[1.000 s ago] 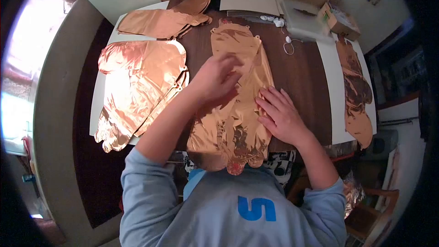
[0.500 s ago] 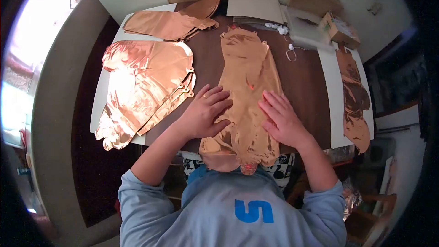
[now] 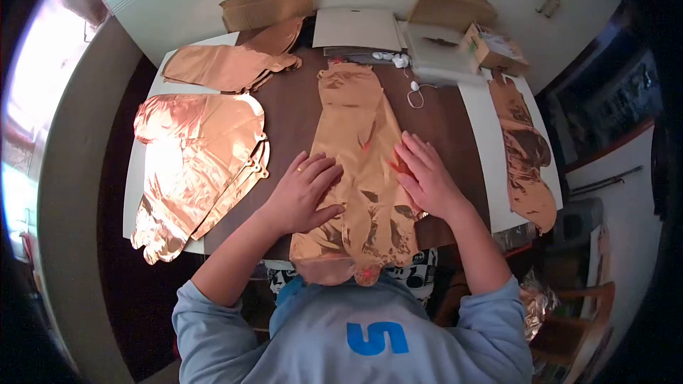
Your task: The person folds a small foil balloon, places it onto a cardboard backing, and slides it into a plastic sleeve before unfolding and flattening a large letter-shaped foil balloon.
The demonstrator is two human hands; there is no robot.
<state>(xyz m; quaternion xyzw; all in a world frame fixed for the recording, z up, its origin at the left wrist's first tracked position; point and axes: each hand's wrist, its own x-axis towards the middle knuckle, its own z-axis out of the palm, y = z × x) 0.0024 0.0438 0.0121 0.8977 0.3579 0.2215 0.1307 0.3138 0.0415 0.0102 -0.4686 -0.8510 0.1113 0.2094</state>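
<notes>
A shiny copper-coloured foil piece (image 3: 356, 128) lies lengthwise on the dark brown table (image 3: 448, 135), its lower end hanging over the near edge. My left hand (image 3: 304, 195) rests palm down on its left side, fingers spread a little, a ring on one finger. On its right edge lies my right hand (image 3: 425, 174), also palm down with fingers extended. Neither hand grips anything. Creases and small reddish reflections show in the foil between the hands.
Larger foil pieces (image 3: 203, 163) lie at the left, with more foil (image 3: 228, 64) behind them. Another foil strip (image 3: 525, 149) is at the right. White flat box (image 3: 356, 30), white cable (image 3: 415, 92), small carton (image 3: 494, 50) and brown cardboard (image 3: 267, 8) stand along the back.
My left hand has come down from above the foil's middle to its left side and opened flat. My right hand stays at the right edge. The camera view has shifted.
</notes>
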